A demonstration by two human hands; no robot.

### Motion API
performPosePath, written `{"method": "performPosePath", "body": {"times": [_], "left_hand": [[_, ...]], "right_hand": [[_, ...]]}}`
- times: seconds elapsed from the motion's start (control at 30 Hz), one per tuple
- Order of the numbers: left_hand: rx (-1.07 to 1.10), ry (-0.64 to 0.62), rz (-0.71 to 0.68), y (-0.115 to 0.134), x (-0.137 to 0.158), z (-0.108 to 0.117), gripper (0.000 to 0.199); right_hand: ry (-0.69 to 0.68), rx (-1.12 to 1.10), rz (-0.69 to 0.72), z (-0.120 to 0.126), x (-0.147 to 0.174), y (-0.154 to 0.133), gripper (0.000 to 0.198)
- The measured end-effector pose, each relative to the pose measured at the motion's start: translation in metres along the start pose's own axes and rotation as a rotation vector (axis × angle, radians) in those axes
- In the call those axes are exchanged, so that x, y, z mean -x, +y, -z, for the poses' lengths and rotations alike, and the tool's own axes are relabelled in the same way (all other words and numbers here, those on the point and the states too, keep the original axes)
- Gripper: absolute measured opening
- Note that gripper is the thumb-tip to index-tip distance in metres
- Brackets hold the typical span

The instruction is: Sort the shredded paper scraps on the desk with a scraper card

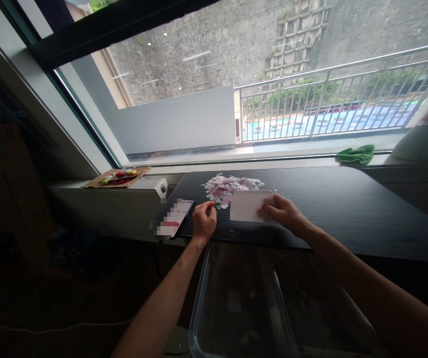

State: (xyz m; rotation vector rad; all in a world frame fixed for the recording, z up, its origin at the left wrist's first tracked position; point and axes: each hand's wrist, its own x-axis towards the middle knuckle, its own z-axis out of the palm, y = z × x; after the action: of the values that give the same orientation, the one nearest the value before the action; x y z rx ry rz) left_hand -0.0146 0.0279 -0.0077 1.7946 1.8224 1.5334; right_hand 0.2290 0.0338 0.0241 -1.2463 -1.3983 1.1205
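A heap of torn pale pink and white paper scraps [221, 185] lies on the dark tabletop [318, 199]. My right hand [284, 211] grips the right end of a thin white plastic card [249, 206], rectangular with rounded corners. The card is tilted at the front of the heap and covers part of it. My left hand [204, 221] is at the heap's front left, near the table's front edge, with its fingers curled in and no object visible in them. Below the table edge, between my forearms, stands a clear plastic bin [199, 308] with a few scraps in it.
Left of my left hand lies a phone [176, 216] with its screen lit. Farther left, a radiator [124, 209] carries cardboard [96, 180] with small colourful items. A green cloth [355, 154] rests on the windowsill, beside a pale rounded object [422, 141]. The window runs behind the table.
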Motion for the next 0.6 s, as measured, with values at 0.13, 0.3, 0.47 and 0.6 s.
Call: {"method": "performPosePath", "body": {"times": [0.13,0.3,0.47,0.6], "left_hand": [[-0.001,0.025,-0.002,0.001,0.0,-0.001,0.022],[-0.008,0.028,-0.011,0.0,0.0,-0.001,0.021],[-0.006,0.023,-0.025,-0.001,0.0,-0.001,0.021],[-0.006,0.021,-0.033,-0.001,0.0,-0.001,0.021]], "right_hand": [[0.016,0.083,-0.027,-0.002,0.005,0.004,0.019],[-0.074,0.081,-0.039,-0.009,0.018,0.002,0.019],[-0.022,0.149,0.012,-0.015,0.013,-0.003,0.017],[-0.052,0.161,-0.015,-0.018,0.01,-0.002,0.017]]}}
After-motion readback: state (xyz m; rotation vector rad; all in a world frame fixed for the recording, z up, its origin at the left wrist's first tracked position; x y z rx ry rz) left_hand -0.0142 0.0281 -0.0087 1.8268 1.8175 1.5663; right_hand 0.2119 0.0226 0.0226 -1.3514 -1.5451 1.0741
